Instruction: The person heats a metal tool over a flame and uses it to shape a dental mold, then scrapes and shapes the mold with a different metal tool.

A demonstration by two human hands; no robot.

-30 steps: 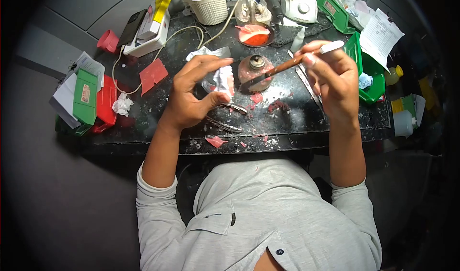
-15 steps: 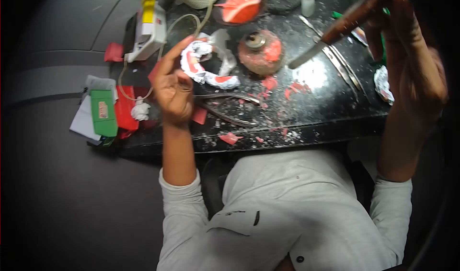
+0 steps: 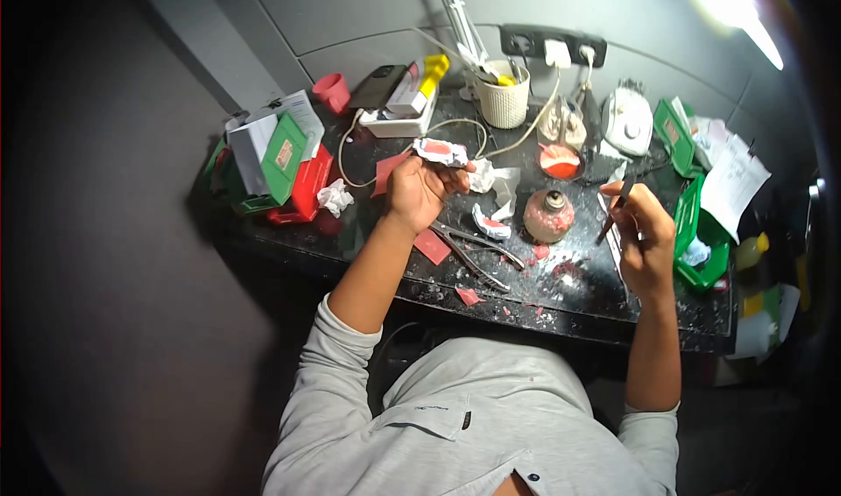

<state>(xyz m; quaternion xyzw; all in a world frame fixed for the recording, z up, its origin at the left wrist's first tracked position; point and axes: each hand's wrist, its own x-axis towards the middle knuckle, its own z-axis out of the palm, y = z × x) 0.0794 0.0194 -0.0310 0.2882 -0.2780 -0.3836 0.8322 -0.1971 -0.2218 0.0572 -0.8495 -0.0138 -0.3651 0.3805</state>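
Note:
My left hand point(image 3: 419, 194) is raised over the back left of the table, palm up, fingers curled under a small white dental cast with pink wax point(image 3: 441, 152). A second white piece with pink wax point(image 3: 491, 223) lies on the table to its right. My right hand point(image 3: 646, 233) is closed round a wax knife point(image 3: 620, 200), seen nearly end-on, its blade hard to make out. Between the hands stands a round glass spirit lamp point(image 3: 548, 219) smeared with pink wax. Long metal pliers point(image 3: 480, 252) lie in front of my left hand.
Pink wax sheets point(image 3: 430, 246) and scraps litter the black table point(image 3: 420, 287). Crumpled tissue point(image 3: 504, 189) lies behind the pliers. At the back are a dish of red wax point(image 3: 560, 161) and a tool cup point(image 3: 504, 102). Green boxes point(image 3: 699, 242) stand right; a cable point(image 3: 355, 159) runs left.
The view has swung up and widened. My right hand has come down with the wax knife from its raised position. My left hand has turned, still holding the cast.

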